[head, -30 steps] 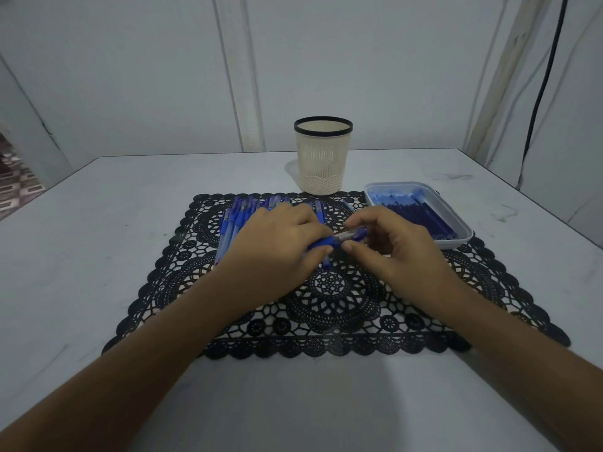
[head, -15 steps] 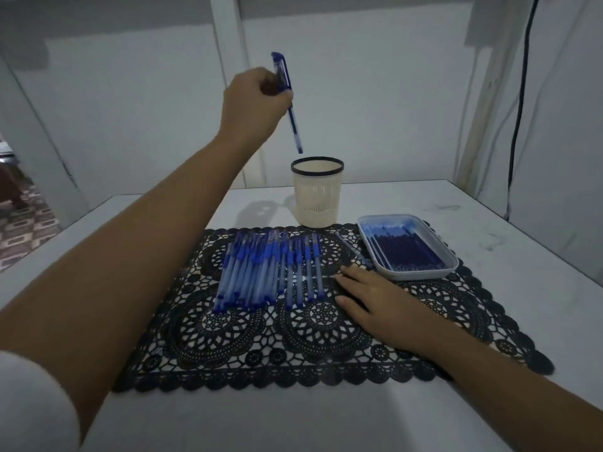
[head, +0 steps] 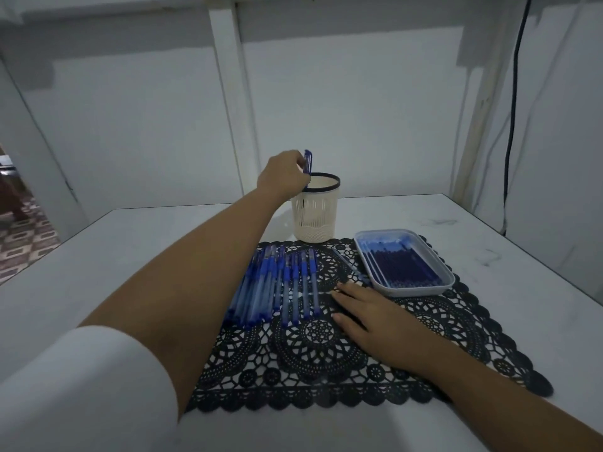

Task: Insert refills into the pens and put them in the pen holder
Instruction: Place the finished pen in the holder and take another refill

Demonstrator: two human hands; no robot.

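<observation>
Broadly, the white table [head: 130, 256] carries a black lace-pattern placemat [head: 440, 321] at its middle. On the mat's far right corner sits a clear shallow plastic tray [head: 416, 291] full of dark blue refills [head: 404, 267]. A cream slotted plastic pen holder with a black rim [head: 315, 220] stands upright at the mat's far edge. A row of blue translucent pens [head: 277, 282] lies side by side on the mat's left half, just in front of the holder.

The right hand [head: 368, 318] rests flat on the mat near the tray's near left corner, fingers straight and holding nothing. The left hand [head: 282, 177] is at the left side of the holder's rim, its fingers pinching the capped top of a blue capped pen [head: 307, 161]. The pen stands nearly upright, and its lower part seems to show as a dark line through the slots.

Such a pen should be light, stiff and smooth, so a pinch near the cap, where the clip gives purchase, is probably enough. The holder looks light too, so a knock on its rim could tip it. Letting go once the tip is well inside seems safest.
</observation>
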